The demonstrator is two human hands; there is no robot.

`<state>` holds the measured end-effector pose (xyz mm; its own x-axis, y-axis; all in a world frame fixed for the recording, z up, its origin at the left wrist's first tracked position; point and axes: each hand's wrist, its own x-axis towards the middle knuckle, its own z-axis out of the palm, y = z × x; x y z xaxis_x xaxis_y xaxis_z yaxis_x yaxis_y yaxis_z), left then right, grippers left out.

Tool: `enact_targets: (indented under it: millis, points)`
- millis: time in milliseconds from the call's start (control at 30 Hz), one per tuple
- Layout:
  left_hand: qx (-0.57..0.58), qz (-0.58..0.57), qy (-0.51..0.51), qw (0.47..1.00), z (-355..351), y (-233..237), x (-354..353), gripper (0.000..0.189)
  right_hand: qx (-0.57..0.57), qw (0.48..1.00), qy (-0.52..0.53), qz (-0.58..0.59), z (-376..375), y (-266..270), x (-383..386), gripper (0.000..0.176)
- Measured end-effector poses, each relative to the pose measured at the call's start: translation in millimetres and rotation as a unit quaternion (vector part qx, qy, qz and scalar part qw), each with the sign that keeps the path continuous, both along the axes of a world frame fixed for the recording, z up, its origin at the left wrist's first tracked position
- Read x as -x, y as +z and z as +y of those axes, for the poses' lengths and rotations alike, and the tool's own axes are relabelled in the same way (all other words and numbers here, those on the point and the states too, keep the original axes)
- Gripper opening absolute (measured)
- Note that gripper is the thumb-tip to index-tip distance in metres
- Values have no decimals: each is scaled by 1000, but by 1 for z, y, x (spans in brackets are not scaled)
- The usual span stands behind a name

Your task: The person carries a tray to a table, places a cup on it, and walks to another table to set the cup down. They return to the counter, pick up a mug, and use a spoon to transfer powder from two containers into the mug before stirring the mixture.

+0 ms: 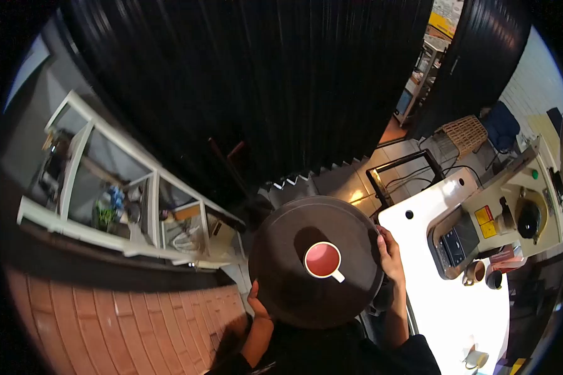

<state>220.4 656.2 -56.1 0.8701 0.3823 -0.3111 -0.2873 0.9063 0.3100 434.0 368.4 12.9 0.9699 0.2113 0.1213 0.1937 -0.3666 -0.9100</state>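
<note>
A round dark tray [281, 262] is held level in front of my body. One cup [323, 259] with a white rim, a reddish-pink inside and a white handle stands upright near the tray's middle. My left hand [257, 302] grips the tray's lower left edge, with the thumb on the rim and the other fingers hidden below. On the right edge, my right hand [390, 255] holds the tray, its fingers partly hidden underneath.
To the right is a white counter [431, 312] with a scale [453, 244], a brown cup [475, 272], a dark cup [494, 279] and another cup [476, 359]. A white shelf [112, 240] stands left. Black curtains [263, 81] hang ahead; a black metal frame [406, 164] stands beyond the counter.
</note>
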Motion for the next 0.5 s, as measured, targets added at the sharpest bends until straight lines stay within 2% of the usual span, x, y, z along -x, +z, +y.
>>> enact_targets:
  millis: [67, 100, 167, 200, 233, 267, 300, 333, 367, 400, 433, 500]
  points:
    - [23, -34, -42, 998, 32, -11, -47, 49, -75, 985, -4, 153, 14, -13, -27, 44]
    - [-1, -26, -23, 999, 46, -13, -68, 47, -43, 981, -79, 170, 21, -31, -39, 39]
    - [-22, -17, -23, 999, 74, -5, -104, 46, -161, 960, -54, 223, 54, 6, -52, 32]
    - [-23, -21, -62, 998, 90, 7, -125, 43, -115, 970, -130, 169, 55, -38, -63, 27]
    - [-28, -31, -100, 994, 107, 14, -153, 40, -178, 957, -140, 184, 72, -22, -69, 25]
    - [-4, -2, -106, 994, 128, -12, -171, 30, -169, 960, -143, 171, 80, -28, -82, 41]
    - [-4, -1, -124, 992, 150, -36, -191, 30, -158, 962, -149, 165, 86, -34, -89, 56]
    - [-32, 37, -140, 989, 172, -59, -207, 26, -194, 962, -138, 137, 103, -5, -95, 41]
    - [-63, 75, -158, 983, 187, -69, -222, 23, -198, 957, -161, 139, 109, -8, -97, 41]
    - [6, 52, -174, 983, 190, -51, -246, 23, -201, 952, -191, 128, 114, -13, -105, 33]
    - [0, 52, -196, 979, 190, -29, -270, 23, -204, 947, -220, 116, 120, -16, -114, 26]
    - [-183, 152, -205, 949, 180, 19, -310, 25, -200, 945, -246, 85, 124, -3, -128, 23]
